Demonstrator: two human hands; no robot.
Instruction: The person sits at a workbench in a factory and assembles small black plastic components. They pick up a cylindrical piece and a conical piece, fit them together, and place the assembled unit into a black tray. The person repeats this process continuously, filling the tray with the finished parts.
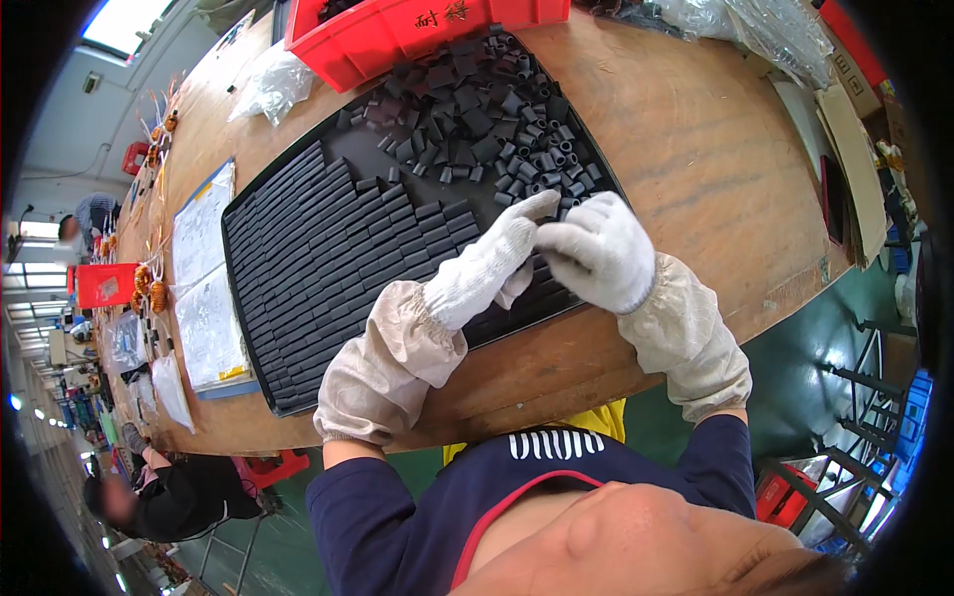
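We position both gloved hands over the right part of the black tray (353, 149). Our left hand (489, 256) extends its index finger toward our right hand (602, 252), whose fingers are curled; we cannot tell whether the fingers of either hand are clamped on a piece. We find black tubes (328, 268) in close, parallel rows across the tray's left and near portions. Loose black pieces (487, 119) lie jumbled in the tray's far and right portions. We locate a red bin (358, 55) at the tray's far edge, a clear plastic bag (278, 84) near its far left corner, and paper sheets (209, 288) beside its left edge.
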